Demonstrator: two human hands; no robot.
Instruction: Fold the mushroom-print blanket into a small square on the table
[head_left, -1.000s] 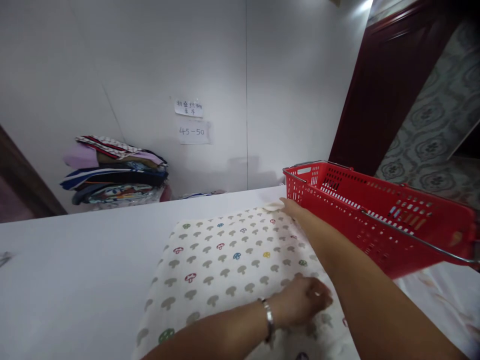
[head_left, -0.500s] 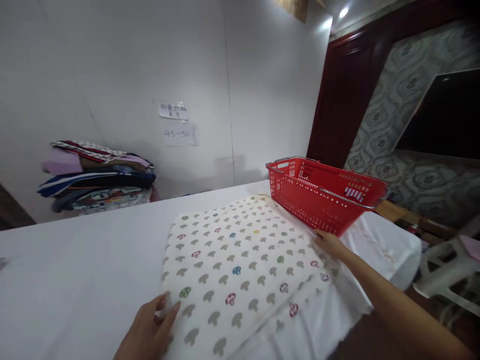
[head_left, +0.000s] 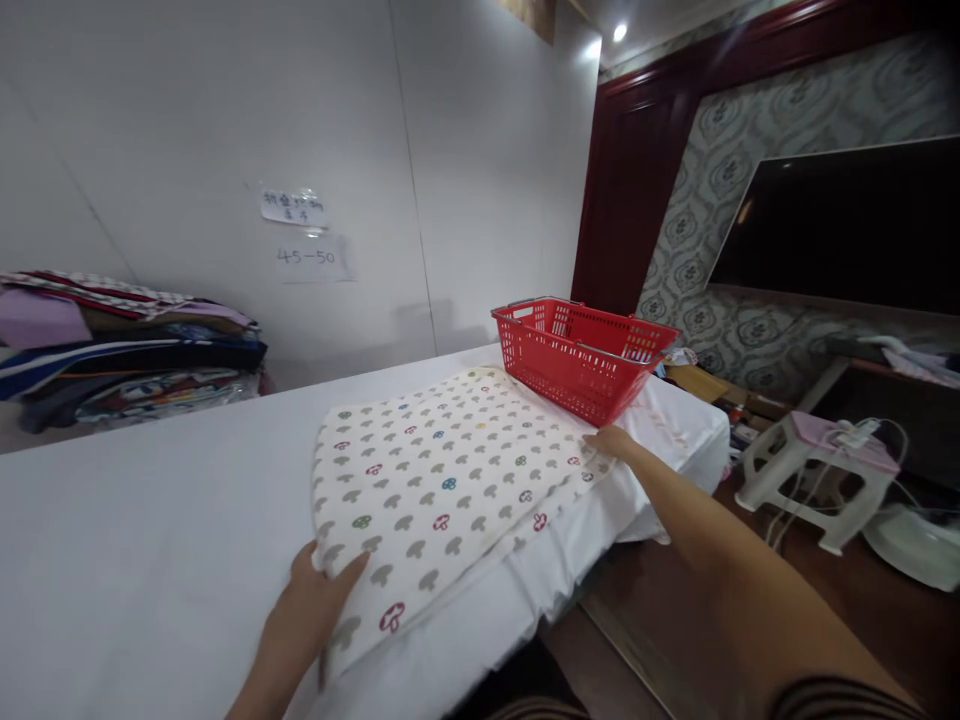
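Note:
A cream cloth [head_left: 427,470] printed with grey and coloured mushrooms lies spread on the white-covered table, folded along its near edge. My left hand [head_left: 311,600] grips its near left side, thumb on top and the other fingers at the edge, partly hidden. At the right side, my right hand [head_left: 613,442] has its fingers closed on the cloth's edge, close to the red basket. The red plastic basket [head_left: 570,375] with metal handles stands just behind that hand, at the cloth's far right.
A stack of folded clothes [head_left: 135,345] sits at the far left against the white wall panel [head_left: 300,120]. Two paper signs hang there, one reading "45-50" [head_left: 307,258]. Right of the table [head_left: 150,520] stand a pink-topped stool [head_left: 840,440] with cables and a dark wall screen [head_left: 847,230].
The view has turned right, so the wall, clothes and basket sit further left. The cloth's near edge now lies flatter, with both hands still at its sides.

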